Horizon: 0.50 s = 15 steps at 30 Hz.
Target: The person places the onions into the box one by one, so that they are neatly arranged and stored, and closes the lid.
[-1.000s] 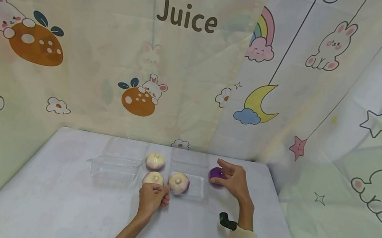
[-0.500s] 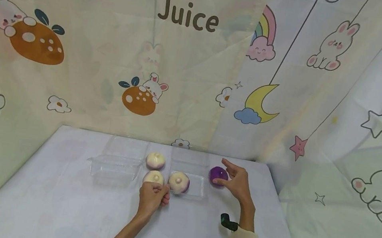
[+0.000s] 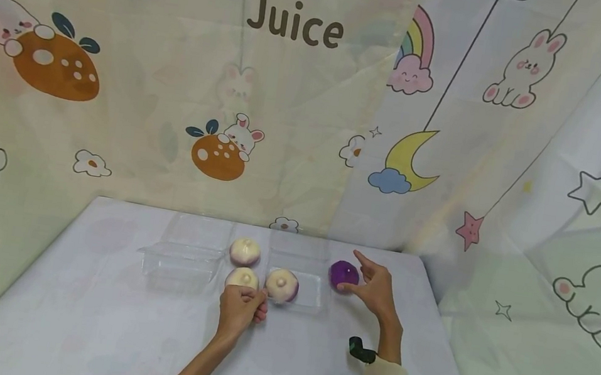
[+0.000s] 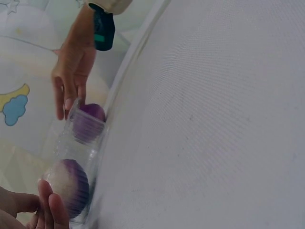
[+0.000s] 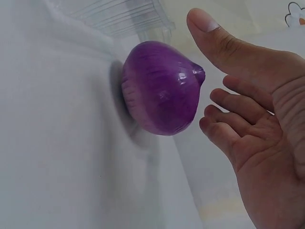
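Observation:
A glossy purple onion (image 3: pixel 344 275) with a short pointed tip rests on the table, just right of a clear plastic box (image 3: pixel 312 293). Beside it my right hand (image 3: pixel 376 290) is spread, thumb and fingers apart; the right wrist view shows a gap between this hand (image 5: pixel 257 109) and the onion (image 5: pixel 162 90). My left hand (image 3: pixel 240 311) pinches the box's near left corner with curled fingers. Inside that box, on its left, lies a cream-topped, purple-sided bulb (image 3: pixel 282 285). A similar bulb (image 3: pixel 242 277) is partly hidden behind the left hand, and another bulb (image 3: pixel 244 252) sits farther back.
A second clear plastic box (image 3: pixel 181 268) with a raised lid stands to the left of the bulbs. The white table (image 3: pixel 89 318) ends at a printed cloth backdrop (image 3: pixel 298 117). A dark wrist device (image 3: pixel 361 351) is on the right wrist.
The right hand has opened off the purple onion and drawn slightly right, leaving the onion on the table. The left hand has kept its place.

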Each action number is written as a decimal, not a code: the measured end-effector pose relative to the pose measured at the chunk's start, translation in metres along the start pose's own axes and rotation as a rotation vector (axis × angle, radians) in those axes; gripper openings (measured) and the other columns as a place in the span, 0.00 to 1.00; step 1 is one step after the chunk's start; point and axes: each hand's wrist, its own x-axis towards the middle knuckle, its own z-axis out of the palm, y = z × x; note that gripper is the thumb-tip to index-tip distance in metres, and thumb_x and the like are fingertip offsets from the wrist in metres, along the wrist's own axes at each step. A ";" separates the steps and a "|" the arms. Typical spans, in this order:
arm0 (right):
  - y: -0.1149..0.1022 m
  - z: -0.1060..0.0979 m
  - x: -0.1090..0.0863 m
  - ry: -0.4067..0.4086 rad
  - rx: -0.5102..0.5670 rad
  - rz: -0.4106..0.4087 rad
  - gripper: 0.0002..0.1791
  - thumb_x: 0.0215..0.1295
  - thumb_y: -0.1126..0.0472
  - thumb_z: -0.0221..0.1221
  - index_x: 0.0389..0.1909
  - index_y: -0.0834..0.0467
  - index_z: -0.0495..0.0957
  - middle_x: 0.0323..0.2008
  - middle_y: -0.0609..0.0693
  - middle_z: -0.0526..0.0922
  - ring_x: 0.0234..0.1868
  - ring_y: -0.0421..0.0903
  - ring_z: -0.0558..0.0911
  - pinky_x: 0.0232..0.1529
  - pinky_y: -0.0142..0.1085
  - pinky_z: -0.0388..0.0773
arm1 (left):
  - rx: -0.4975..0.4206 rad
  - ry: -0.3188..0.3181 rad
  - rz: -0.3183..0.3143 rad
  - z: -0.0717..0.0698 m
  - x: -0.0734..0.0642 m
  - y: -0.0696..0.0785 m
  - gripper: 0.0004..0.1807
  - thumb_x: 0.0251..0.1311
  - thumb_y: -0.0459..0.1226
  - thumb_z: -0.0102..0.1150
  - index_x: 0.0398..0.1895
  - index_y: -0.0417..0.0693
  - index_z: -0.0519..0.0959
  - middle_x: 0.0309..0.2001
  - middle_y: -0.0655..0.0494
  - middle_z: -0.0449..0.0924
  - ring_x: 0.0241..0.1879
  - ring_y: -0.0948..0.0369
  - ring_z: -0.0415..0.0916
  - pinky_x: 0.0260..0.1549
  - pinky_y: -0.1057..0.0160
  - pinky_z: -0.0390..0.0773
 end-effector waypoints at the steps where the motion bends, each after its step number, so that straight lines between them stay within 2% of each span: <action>1: 0.001 0.000 0.000 -0.003 0.002 0.008 0.54 0.48 0.61 0.87 0.78 0.59 0.74 0.77 0.65 0.74 0.73 0.72 0.76 0.73 0.55 0.77 | 0.000 0.000 0.000 0.000 0.000 0.000 0.14 0.71 0.30 0.67 0.27 0.28 0.87 0.19 0.46 0.87 0.15 0.65 0.83 0.18 0.66 0.87; 7: 0.006 0.001 0.001 -0.017 0.000 0.020 0.55 0.48 0.61 0.87 0.78 0.62 0.72 0.76 0.65 0.75 0.77 0.67 0.75 0.75 0.54 0.77 | -0.004 -0.005 0.007 -0.001 0.000 0.000 0.14 0.71 0.31 0.68 0.28 0.27 0.87 0.20 0.43 0.87 0.16 0.63 0.83 0.18 0.66 0.88; 15: 0.011 0.005 0.000 -0.031 0.009 0.020 0.56 0.49 0.62 0.87 0.79 0.66 0.70 0.77 0.65 0.73 0.79 0.65 0.72 0.75 0.53 0.75 | -0.002 -0.004 -0.007 -0.001 0.001 -0.001 0.14 0.71 0.31 0.68 0.28 0.28 0.87 0.20 0.45 0.87 0.15 0.64 0.83 0.18 0.66 0.88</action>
